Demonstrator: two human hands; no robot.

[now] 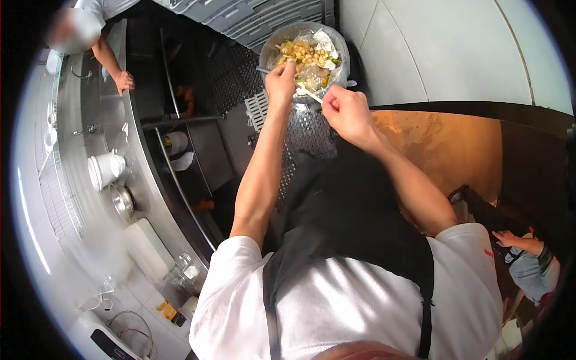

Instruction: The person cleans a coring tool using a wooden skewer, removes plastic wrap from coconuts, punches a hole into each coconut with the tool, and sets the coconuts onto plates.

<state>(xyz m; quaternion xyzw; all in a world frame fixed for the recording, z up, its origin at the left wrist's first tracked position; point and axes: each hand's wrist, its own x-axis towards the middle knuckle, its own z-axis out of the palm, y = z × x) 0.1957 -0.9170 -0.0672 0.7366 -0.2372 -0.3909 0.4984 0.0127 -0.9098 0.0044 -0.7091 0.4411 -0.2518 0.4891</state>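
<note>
A: Where's the bowl (304, 54)?

B: Right ahead of both hands, full of chopped food. My left hand (281, 84) grips its near rim, right hand (348, 111) pinches a pale stick (309, 93) poking in. Steel worktop (108, 180) is off left.

Commercial kitchen — indicated by the long stainless-steel desk (90, 120) with taps (84, 129), perforated rubber floor mats (240, 78), a white lidded container (103, 170), and aproned staff — a second person (90, 30) works alongside.
</note>
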